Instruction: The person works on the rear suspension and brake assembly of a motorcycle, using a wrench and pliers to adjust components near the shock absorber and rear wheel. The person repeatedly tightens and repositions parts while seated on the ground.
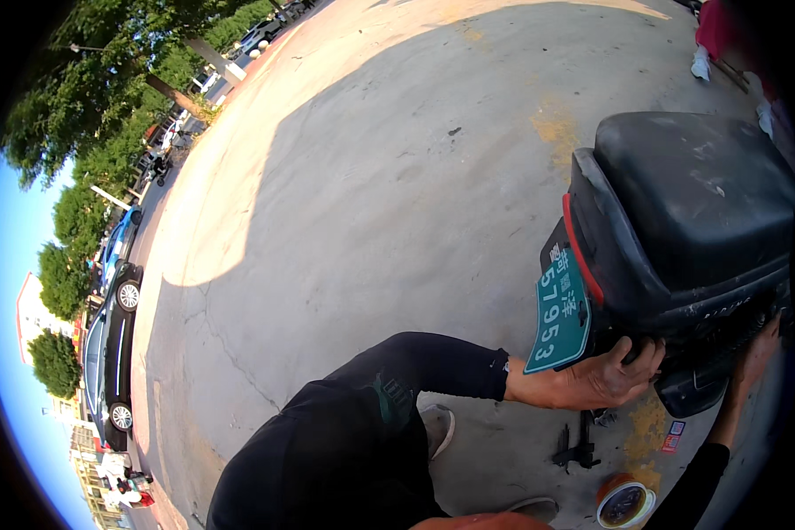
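A black electric scooter (583, 238) leans into the right side, its rear end toward me. It carries a black top box (698, 194), a red light strip (580, 256) and a green licence plate (560, 314). Just below the plate, my left hand (617, 375) is closed with curled fingers at a dark part under the tail; what they grip is hidden. Next to the dark coil spring (744, 340), my right hand (758, 344) reaches up under the body. Its fingertips are hidden in shadow. A black rounded mudguard (691, 389) hangs between both hands.
On the concrete ground (397, 221) below lie a black metal part (578, 449) and a small red-and-blue card (673, 436). A round tub of dark liquid (625, 502) stands close by. Parked cars (108, 353) and trees line the far left. Someone's red clothing (724, 40) shows at upper right.
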`<state>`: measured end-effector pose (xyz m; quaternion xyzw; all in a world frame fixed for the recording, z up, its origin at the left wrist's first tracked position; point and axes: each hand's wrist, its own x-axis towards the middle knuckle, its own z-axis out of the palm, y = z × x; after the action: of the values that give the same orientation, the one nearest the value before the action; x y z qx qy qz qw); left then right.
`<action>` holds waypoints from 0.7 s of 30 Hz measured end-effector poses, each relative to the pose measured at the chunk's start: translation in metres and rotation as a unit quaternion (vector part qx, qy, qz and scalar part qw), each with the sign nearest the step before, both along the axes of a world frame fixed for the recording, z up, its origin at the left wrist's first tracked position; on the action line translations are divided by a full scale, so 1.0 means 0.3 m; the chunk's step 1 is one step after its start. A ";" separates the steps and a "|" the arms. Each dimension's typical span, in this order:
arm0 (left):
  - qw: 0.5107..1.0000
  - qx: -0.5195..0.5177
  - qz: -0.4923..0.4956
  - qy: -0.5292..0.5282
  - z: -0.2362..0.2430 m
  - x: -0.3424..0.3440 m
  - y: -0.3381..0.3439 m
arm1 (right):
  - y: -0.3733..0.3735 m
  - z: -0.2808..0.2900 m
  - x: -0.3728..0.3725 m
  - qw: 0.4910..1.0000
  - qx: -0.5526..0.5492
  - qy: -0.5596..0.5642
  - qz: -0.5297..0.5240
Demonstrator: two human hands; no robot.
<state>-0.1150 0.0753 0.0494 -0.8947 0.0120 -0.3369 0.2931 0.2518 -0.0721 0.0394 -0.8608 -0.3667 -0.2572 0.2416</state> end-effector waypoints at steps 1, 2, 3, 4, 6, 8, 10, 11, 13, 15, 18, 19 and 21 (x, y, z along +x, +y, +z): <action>1.000 -0.010 -0.009 0.015 -0.004 0.003 -0.003 | -0.006 -0.036 -0.003 0.999 0.009 -0.024 -0.032; 0.999 -0.017 -0.020 0.027 -0.007 0.009 0.001 | -0.001 -0.039 -0.018 0.998 0.006 0.001 -0.058; 0.999 -0.021 -0.031 0.035 -0.003 0.013 0.015 | 0.043 -0.005 -0.093 0.991 -0.003 0.053 -0.122; 0.998 -0.018 -0.022 0.049 0.000 0.011 0.035 | 0.081 0.016 -0.137 0.987 0.011 0.084 -0.133; 0.998 -0.046 -0.033 0.024 0.004 0.034 0.024 | 0.092 0.055 -0.137 0.985 -0.017 0.064 -0.161; 0.996 -0.069 -0.035 0.038 0.000 0.056 0.018 | 0.063 0.082 -0.156 0.988 0.050 0.032 -0.145; 0.996 -0.069 -0.030 0.056 0.018 0.029 0.024 | 0.054 0.106 -0.294 0.975 0.091 0.144 -0.142; 0.996 -0.057 -0.025 0.064 0.032 0.038 0.033 | 0.017 0.072 -0.361 0.977 0.090 0.121 -0.153; 0.996 -0.062 -0.036 0.056 0.035 0.043 0.027 | -0.052 0.065 -0.474 0.951 0.035 0.283 -0.118; 0.995 -0.056 -0.040 0.067 0.038 0.023 0.010 | -0.112 0.032 -0.511 0.844 0.119 0.522 -0.036; 0.995 -0.045 -0.033 0.078 0.048 0.013 0.008 | -0.102 0.019 -0.557 0.764 0.174 0.621 0.009; 0.995 -0.047 -0.034 0.083 0.046 0.008 0.003 | -0.092 0.018 -0.570 0.765 0.181 0.619 0.010; 0.995 -0.050 -0.033 0.077 0.053 0.011 0.015 | -0.085 0.044 -0.563 0.735 0.191 0.650 0.035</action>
<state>-0.1118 0.0798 0.0652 -0.9308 0.0470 -0.2765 0.2346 0.0827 -0.0978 0.0527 -0.7407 -0.0932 0.3084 0.5896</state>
